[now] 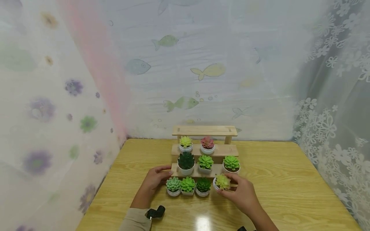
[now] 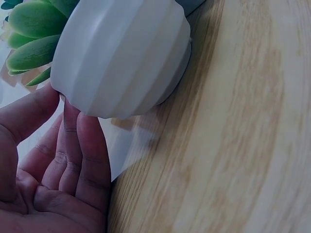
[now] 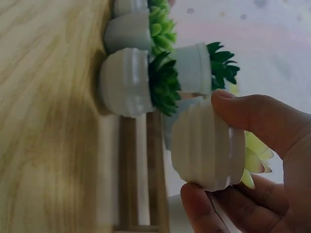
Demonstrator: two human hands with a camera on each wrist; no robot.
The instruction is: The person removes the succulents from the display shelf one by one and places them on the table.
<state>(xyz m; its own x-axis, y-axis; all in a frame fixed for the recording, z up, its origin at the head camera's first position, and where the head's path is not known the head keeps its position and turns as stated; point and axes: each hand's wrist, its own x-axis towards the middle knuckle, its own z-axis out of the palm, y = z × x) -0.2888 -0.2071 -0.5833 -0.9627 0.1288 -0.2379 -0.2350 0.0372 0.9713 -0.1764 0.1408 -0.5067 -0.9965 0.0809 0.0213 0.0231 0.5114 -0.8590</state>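
In the head view, my right hand (image 1: 241,191) holds a small white pot with a yellow-green succulent (image 1: 222,182) at the right of the front row. The right wrist view shows that ribbed white pot (image 3: 206,145) pinched between thumb and fingers, raised off the table. My left hand (image 1: 156,179) grips the left end of a tiered wooden plant stand (image 1: 204,130) at its lowest step. Up close in the left wrist view, a white pot with pale green leaves (image 2: 121,58) hides the fingertips of that hand (image 2: 58,165).
On the stand's middle step are a yellow succulent (image 1: 186,141) and a pink one (image 1: 207,142). Lower sit a dark green one (image 1: 186,160) and two bright green ones. Three potted succulents (image 1: 188,185) line the wooden table (image 1: 277,179) before it. Patterned curtains surround the table.
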